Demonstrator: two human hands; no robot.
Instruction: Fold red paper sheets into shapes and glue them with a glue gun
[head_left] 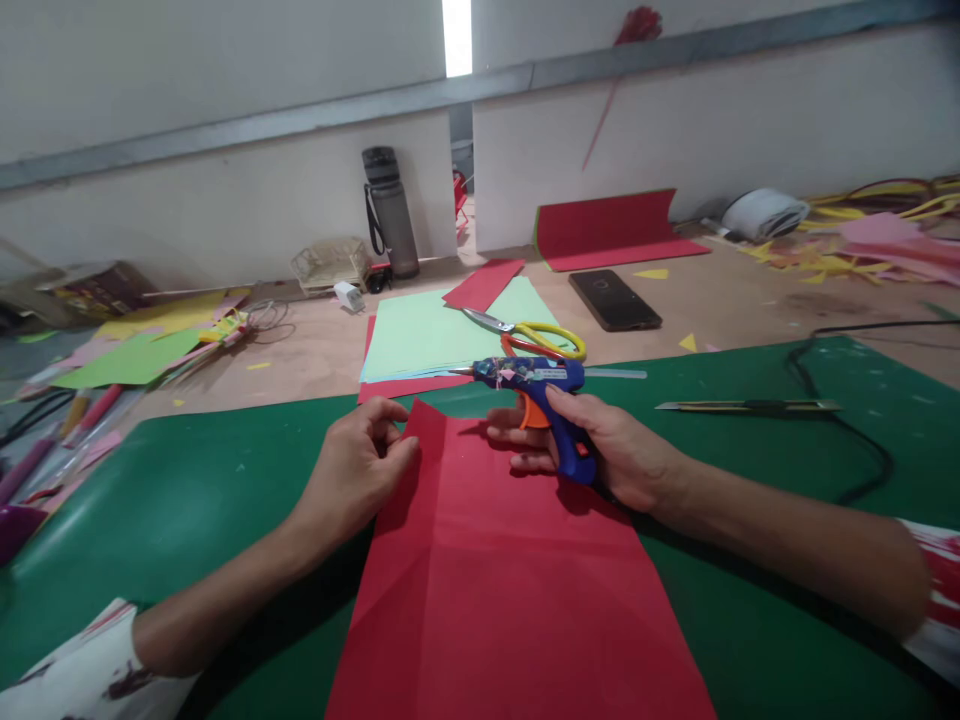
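A creased red paper sheet [510,580] lies on a green cutting mat [750,620] in front of me. My left hand [360,465] pinches the sheet's folded far-left corner, fingers curled on the paper. My right hand [600,450] grips a blue glue gun [540,385] with an orange trigger, held just above the sheet's far edge. Its nozzle points left and a glue stick juts out to the right.
Yellow-handled scissors [536,335] lie on a stack of light green paper [442,335]. A black phone [615,300], a utility knife [750,406], a black cable [847,420], a dark bottle [391,212] and folded red paper [611,230] lie around. Paper scraps clutter both sides.
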